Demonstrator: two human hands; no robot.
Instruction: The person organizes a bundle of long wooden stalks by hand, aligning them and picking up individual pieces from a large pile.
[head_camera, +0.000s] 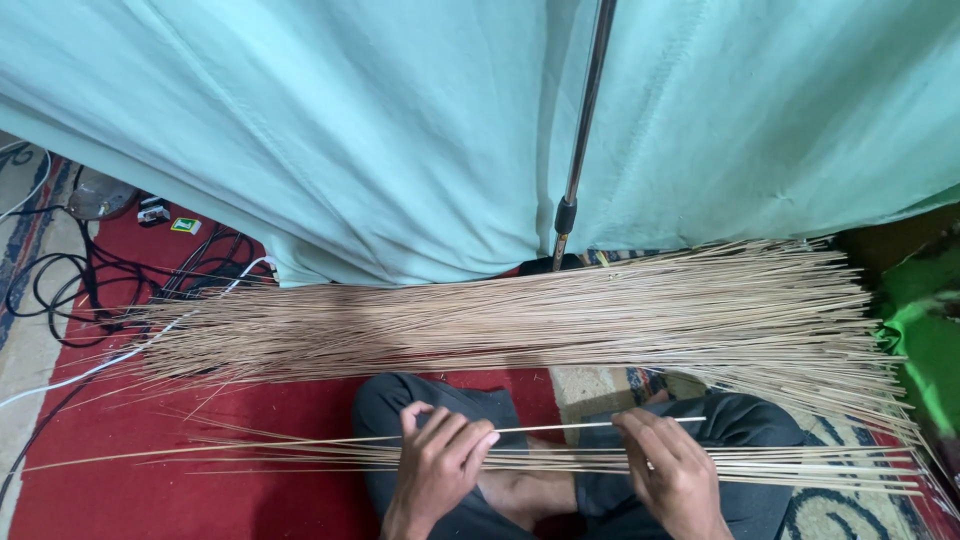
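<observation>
I sit cross-legged in dark trousers on a red carpet. My left hand and my right hand both pinch one thin pale stick held level above my lap. Under my hands a small bundle of similar sticks lies across my legs, its thin tips reaching far left. A much larger pile of long thin sticks lies on the floor just beyond my knees, spanning almost the full width of the view.
A pale green cloth hangs behind the pile, with a metal tripod pole in front of it. Black and white cables tangle on the floor at the left. Bright green fabric sits at the right edge.
</observation>
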